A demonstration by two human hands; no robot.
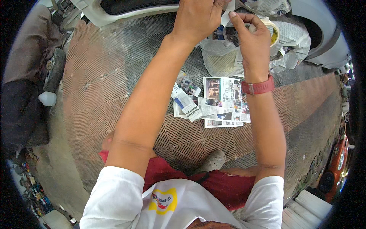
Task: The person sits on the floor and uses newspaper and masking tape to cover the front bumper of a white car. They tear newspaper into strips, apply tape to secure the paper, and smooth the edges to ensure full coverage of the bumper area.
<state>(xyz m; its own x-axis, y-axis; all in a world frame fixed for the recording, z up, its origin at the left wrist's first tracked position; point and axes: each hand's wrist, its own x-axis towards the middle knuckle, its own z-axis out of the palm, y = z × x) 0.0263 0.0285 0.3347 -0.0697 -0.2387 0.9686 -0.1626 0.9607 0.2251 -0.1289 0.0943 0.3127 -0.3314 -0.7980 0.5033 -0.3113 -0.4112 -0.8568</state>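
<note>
My left hand [197, 19] reaches to the top edge beside a pale car body part [133, 13]. Its fingers are bent together and partly cut off, so what they hold is hidden. Close by on its right, my right hand [253, 40] has thumb and forefinger drawn together in a pinch near a whitish strip [228, 8]. A roll of masking tape [274, 33] with a yellow inside sits against the back of that hand's fingers and seems held by them. Behind it, newspaper sheets [293, 38] cover part of the car.
Loose newspaper pieces [225, 101] lie on the ridged floor [103, 65] below my hands. A grey car panel [320, 26] curves at the upper right. At the left is another person's dark-trousered leg [28, 49]; an orange car [338, 164] stands far right.
</note>
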